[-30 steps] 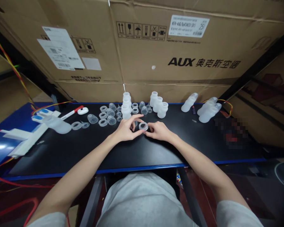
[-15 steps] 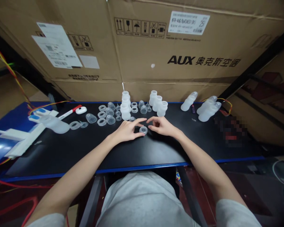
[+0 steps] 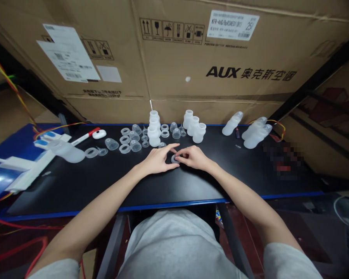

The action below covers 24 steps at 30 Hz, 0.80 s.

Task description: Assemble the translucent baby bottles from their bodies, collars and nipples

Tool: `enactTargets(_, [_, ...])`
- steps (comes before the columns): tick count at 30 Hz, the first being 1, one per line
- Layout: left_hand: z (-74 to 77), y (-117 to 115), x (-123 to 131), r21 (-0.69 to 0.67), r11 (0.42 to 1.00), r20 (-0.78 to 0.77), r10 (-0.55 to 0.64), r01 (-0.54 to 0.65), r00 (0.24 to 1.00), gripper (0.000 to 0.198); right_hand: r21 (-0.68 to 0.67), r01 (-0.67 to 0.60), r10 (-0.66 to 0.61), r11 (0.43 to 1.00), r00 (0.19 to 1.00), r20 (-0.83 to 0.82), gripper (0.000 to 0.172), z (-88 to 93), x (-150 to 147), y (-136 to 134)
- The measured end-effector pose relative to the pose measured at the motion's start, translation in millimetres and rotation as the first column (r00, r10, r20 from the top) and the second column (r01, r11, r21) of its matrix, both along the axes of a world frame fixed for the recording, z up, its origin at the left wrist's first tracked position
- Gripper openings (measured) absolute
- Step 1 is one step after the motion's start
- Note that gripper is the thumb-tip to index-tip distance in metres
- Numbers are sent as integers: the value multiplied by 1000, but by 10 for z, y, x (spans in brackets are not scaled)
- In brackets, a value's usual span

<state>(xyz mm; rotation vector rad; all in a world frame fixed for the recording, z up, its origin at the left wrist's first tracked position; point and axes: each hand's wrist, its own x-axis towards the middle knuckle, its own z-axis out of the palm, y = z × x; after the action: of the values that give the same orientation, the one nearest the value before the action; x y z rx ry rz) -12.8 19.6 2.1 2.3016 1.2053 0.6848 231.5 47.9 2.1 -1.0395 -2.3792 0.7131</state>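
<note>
On the black tabletop in front of me lies a small translucent bottle collar ring, partly covered by fingers. My left hand is open on its left side, thumb and index finger apart in a C shape around the ring. My right hand reaches in from the right with bent fingers, its thumb and fingertips closed on the ring's right edge. Just beyond my hands stand white feeding bottles without tops: one row on the left, another on the right.
Clear caps, collar rings and teats lie left of centre. Capped bottles stand at the right; another bottle lies at the left near a white power strip. A large cardboard box backs the table.
My right hand has moved left and its fingertips now meet the ring, covering part of it. My left hand has stayed almost still beside it.
</note>
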Motion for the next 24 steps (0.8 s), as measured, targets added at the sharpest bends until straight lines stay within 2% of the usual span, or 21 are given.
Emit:
enactTargets(5, [-42,19,37,-42,999,15,24,-23,1000,71,24,-31,31,999,999,-5,16,18,3,-14])
enactTargets(12, [12,-2,58,-54,997,32,53,-51,998,71,70,-41,45,997,997,-59,16,10,12,-31])
enactTargets(17, [-4,-30,68,-91,994,38,59,-55,998,63,80,-77,86,994,990,-113,16,7,35,-40])
enactTargets(20, [-50,-31,68,-84,995,31,52,-50,998,64,86,-80,89,993,991,-104,17,-28,42,-46])
enactTargets(24, [-72,-33,68,-79,995,37,62,-59,997,67,93,-19,34,995,987,-156,19,-145,11,-64])
